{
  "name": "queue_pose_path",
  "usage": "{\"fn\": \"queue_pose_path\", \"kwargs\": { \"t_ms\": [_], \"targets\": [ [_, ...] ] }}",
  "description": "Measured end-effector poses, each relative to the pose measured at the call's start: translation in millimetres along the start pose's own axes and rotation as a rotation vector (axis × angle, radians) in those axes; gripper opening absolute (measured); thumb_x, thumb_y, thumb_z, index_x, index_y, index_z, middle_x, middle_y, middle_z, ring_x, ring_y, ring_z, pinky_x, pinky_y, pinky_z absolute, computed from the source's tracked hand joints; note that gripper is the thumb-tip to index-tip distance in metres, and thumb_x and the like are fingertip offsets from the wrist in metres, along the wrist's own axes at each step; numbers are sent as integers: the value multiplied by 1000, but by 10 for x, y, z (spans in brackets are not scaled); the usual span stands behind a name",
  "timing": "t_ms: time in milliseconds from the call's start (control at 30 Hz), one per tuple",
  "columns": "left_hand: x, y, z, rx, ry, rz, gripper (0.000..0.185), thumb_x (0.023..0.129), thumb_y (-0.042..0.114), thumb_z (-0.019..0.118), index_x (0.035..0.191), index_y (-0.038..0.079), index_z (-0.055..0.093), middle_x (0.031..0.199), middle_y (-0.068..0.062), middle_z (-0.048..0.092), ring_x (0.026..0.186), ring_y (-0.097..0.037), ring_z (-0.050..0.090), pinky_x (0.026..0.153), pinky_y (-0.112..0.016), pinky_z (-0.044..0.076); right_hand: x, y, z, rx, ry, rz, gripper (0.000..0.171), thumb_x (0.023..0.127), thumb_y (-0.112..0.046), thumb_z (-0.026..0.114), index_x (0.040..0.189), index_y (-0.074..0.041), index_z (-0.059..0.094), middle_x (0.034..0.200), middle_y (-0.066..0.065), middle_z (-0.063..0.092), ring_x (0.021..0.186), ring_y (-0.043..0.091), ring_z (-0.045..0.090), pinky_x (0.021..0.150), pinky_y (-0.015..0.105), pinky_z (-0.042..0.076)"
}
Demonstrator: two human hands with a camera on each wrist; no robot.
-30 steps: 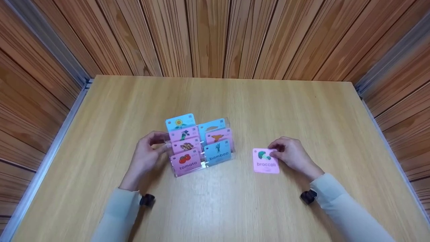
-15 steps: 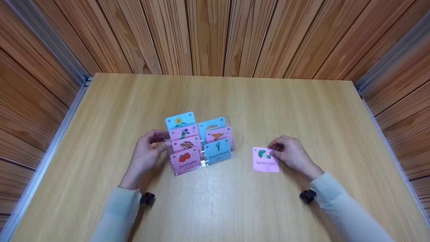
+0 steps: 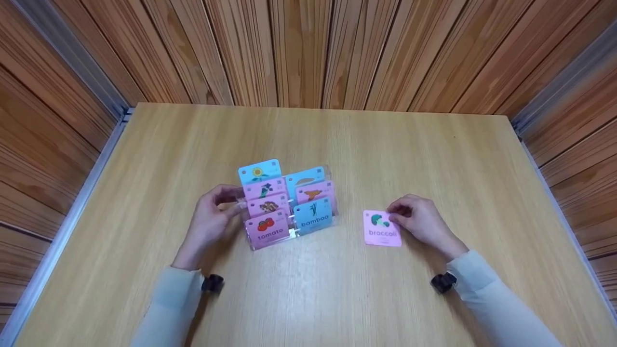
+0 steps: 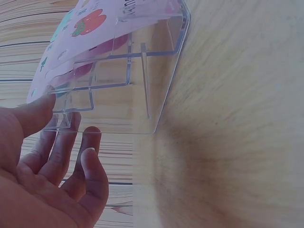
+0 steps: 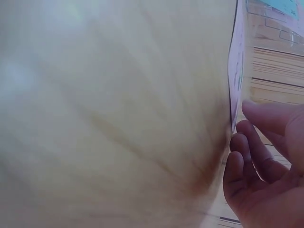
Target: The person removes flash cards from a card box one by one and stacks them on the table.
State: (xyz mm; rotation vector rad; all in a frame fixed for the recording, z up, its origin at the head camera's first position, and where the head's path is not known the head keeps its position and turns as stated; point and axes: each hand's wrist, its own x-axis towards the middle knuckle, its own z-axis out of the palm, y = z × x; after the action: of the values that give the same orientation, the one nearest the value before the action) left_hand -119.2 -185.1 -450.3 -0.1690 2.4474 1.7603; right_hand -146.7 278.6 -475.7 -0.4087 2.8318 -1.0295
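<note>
Light wood-grain table (image 3: 347,274) is filling much of the head view, glare (image 3: 299,291) showing toward its near side. Clear stepped card stand (image 3: 292,234) is standing on it, left of centre, sitting slightly askew to the table edges. Pink broccoli card (image 3: 381,239) is lying face up to its right, clearly apart; edge is looking bowed, full contact unclear. Dark speck (image 3: 454,137) is showing near far right corner.

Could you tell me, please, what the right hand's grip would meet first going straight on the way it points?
Past the broccoli card it pinches, the right hand's grip would probably meet the clear card holder, though depth is unclear.
</note>
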Motion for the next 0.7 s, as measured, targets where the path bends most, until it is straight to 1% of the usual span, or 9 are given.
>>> {"fn": "queue_pose_path", "kwargs": {
  "t_ms": [100, 233, 367, 600, 700],
  "targets": [
    [8, -2, 3, 0, 1, 1, 34, 93, 16, 72, 125, 13, 61, 123, -4, 60, 117, -23, 53, 101, -43, 41, 1, 2, -13, 10, 18, -14, 16, 86, 1, 74, 101, -5, 73, 97, 5, 68, 87, 20, 61, 76, 31, 49],
    [13, -1, 6, -5, 3, -18, 34, 93, 15, 72, 125, 14, 61, 124, -2, 60, 118, -22, 52, 102, -42, 41, 9, -11, -41, 21, 31, -25, 15, 87, 2, 73, 101, -4, 74, 96, 5, 68, 83, 19, 59, 72, 27, 47],
    [8, 0, 0, -18, -3, -37, 34, 93, 15, 72, 125, 16, 61, 124, -1, 59, 118, -21, 51, 102, -42, 40, 19, -44, -78, 20, 34, -25, 15, 88, 2, 71, 102, -4, 73, 97, 5, 68, 84, 20, 59, 72, 26, 47],
    [12, 0, -5, -27, -10, -33, 35, 92, 15, 73, 125, 16, 61, 124, -1, 59, 118, -22, 51, 102, -43, 40, 49, -142, -139, 46, 38, -1, 16, 89, 1, 71, 104, -3, 73, 99, 6, 68, 87, 22, 61, 72, 24, 49],
    [16, 2, -5, -24, -8, -35, 34, 92, 15, 73, 125, 16, 61, 124, 0, 59, 118, -22, 51, 102, -43, 40, 72, -195, -156, 59, 40, -3, 17, 88, 2, 71, 105, -2, 73, 101, 8, 68, 89, 23, 62, 73, 26, 50]
  ]
}}
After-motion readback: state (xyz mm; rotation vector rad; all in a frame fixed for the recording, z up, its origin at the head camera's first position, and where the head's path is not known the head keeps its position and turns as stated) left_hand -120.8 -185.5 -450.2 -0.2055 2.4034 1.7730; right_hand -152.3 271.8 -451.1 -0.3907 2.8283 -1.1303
